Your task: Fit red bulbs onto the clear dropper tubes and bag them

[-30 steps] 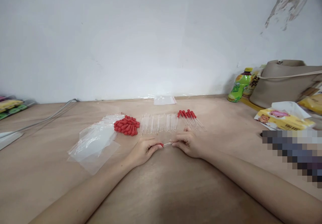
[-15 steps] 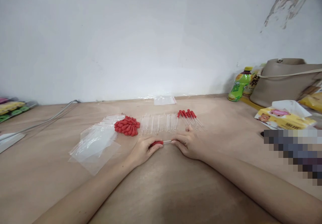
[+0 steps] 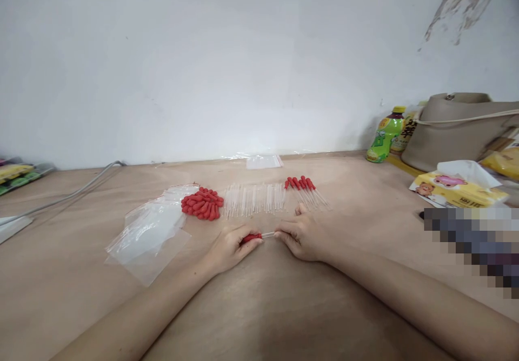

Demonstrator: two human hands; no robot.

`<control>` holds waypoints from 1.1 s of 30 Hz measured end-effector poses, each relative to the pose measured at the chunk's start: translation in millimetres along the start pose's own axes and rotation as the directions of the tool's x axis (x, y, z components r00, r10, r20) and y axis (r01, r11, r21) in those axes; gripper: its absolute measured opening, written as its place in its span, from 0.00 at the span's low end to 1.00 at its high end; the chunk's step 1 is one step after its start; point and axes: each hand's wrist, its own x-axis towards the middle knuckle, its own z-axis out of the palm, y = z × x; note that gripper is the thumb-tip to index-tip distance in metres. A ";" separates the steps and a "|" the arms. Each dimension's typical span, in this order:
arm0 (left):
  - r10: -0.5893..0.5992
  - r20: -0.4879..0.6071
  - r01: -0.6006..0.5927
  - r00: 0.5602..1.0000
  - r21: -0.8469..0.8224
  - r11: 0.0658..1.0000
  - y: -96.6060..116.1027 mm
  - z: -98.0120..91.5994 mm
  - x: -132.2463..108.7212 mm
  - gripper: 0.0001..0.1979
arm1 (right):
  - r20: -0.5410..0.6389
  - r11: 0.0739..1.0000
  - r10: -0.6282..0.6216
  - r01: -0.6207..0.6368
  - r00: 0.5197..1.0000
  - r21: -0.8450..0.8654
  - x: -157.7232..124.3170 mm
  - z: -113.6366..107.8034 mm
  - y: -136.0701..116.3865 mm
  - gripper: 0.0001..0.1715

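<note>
My left hand (image 3: pixel 232 247) is closed around a red rubber dropper bulb (image 3: pixel 252 237), its narrow end facing right. Between thumb and fingers of my right hand (image 3: pixel 302 235) is a clear thin dropper tube (image 3: pixel 268 235), which meets the bulb's mouth in one line. How far the tube sits inside the bulb is hidden. Beyond my left hand lies a pile of red bulbs (image 3: pixel 203 203). A row of loose clear tubes (image 3: pixel 254 199) is spread to the right of that pile. Past my right hand, several droppers with red bulbs fitted (image 3: pixel 306 188) lie side by side.
Clear zip bags (image 3: pixel 152 239) overlap on the left, and another bag (image 3: pixel 264 161) lies by the wall. A grey cable (image 3: pixel 87 187) crosses the far left. On the right stand a green drink bottle (image 3: pixel 385 136), a beige handbag (image 3: pixel 450 131) and a yellow tissue pack (image 3: pixel 454 187).
Both hands have come slightly nearer to me, with the bulb and tube still held end to end. The view has shifted a little; the piles lie as before.
</note>
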 end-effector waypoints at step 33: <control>-0.118 -0.089 0.102 0.989 -0.162 0.981 0.8 -0.2 2.3 0.08 | 0.039 0.979 0.045 -0.052 0.998 0.198 4.3 2.7 2.2 0.12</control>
